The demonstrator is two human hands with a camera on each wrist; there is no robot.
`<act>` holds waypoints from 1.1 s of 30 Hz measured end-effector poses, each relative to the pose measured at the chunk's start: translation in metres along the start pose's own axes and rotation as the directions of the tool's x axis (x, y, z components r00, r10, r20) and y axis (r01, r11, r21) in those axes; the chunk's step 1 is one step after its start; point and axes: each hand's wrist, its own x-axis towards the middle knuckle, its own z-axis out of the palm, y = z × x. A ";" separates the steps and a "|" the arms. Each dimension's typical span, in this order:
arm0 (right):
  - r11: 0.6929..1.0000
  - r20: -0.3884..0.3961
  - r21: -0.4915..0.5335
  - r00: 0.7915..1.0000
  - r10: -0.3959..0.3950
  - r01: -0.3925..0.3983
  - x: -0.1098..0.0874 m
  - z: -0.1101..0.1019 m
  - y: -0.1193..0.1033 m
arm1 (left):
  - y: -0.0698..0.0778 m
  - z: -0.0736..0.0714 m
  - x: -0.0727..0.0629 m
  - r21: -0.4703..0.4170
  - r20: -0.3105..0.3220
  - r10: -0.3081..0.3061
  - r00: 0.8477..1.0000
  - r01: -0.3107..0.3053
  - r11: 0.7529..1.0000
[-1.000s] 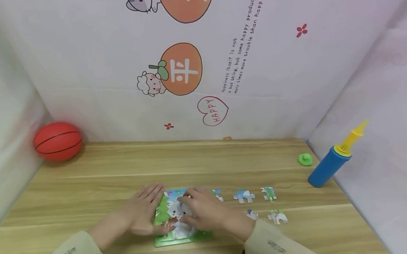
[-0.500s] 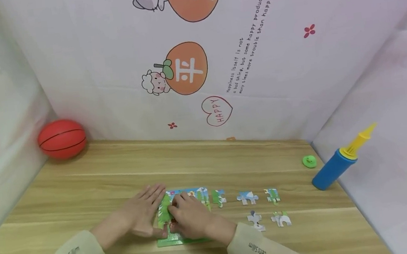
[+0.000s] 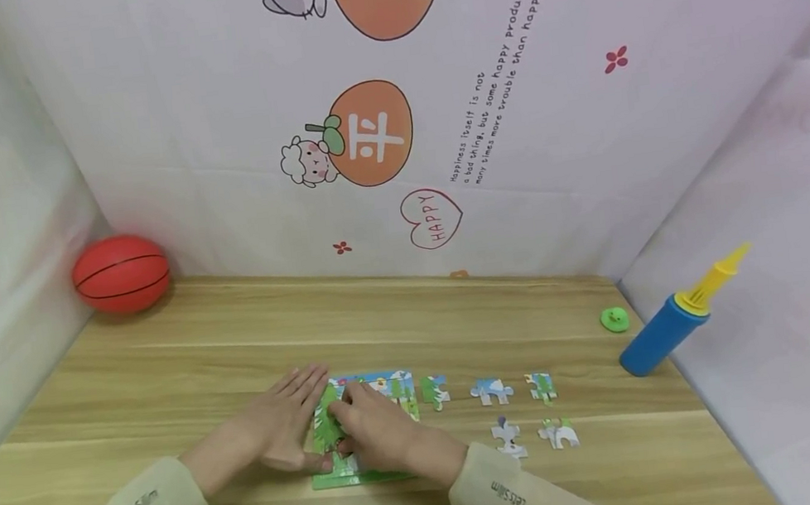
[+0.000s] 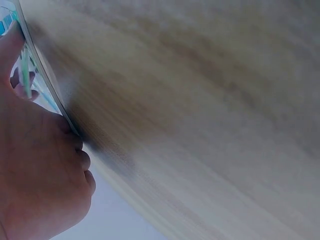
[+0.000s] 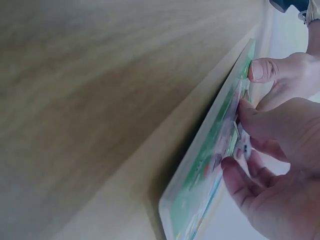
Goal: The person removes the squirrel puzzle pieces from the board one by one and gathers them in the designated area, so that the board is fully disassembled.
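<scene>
A jigsaw puzzle board [image 3: 367, 479] with a green lower rim and a cartoon picture lies flat at the front of the table. My left hand [image 3: 285, 420] rests along its left edge, fingers extended, thumb [image 5: 263, 70] on the lower left corner. Over the board's middle, my right hand [image 3: 380, 430] pinches a puzzle piece [image 5: 241, 147] between thumb and fingers; the piece stands tilted up from the board. In the left wrist view an edge of that puzzle piece [image 4: 25, 75] shows beyond my left thumb. My right hand hides much of the picture.
Several loose puzzle pieces [image 3: 492, 391] lie to the right of the board. A green duck-faced toy [image 3: 614, 319] and a blue and yellow hand pump [image 3: 664, 335] stand at the right side. A red ball [image 3: 121, 274] sits in the back left corner, against the fabric wall [image 3: 235, 213].
My right hand has shifted left over the board, its fingers closing in around a piece near the middle. The left hand holds its place. The camera view has shifted slightly.
</scene>
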 end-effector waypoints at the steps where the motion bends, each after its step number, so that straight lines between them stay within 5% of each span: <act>1: 1.000 -0.004 0.023 1.000 0.000 0.001 0.000 0.000 0.000 | 0.000 0.000 0.000 -0.002 -0.003 0.004 1.000 -0.004 1.000; 11: 0.986 -0.086 0.131 0.992 -0.093 0.104 -0.007 -0.003 0.004 | -0.002 0.002 0.003 -0.004 -0.010 0.005 1.000 -0.005 1.000; 19: 0.950 -0.209 0.303 0.978 -0.008 0.073 -0.038 -0.034 0.048 | 0.000 0.003 0.003 0.017 0.000 -0.003 1.000 0.003 1.000; 26: 0.864 -0.062 0.501 0.993 0.098 -0.054 -0.070 -0.051 0.091 | -0.002 0.002 0.004 0.007 0.005 -0.001 1.000 0.001 1.000; 33: 0.876 0.051 0.477 0.997 0.062 -0.079 -0.092 -0.034 0.105 | -0.001 0.000 0.004 -0.001 0.008 0.011 1.000 -0.011 1.000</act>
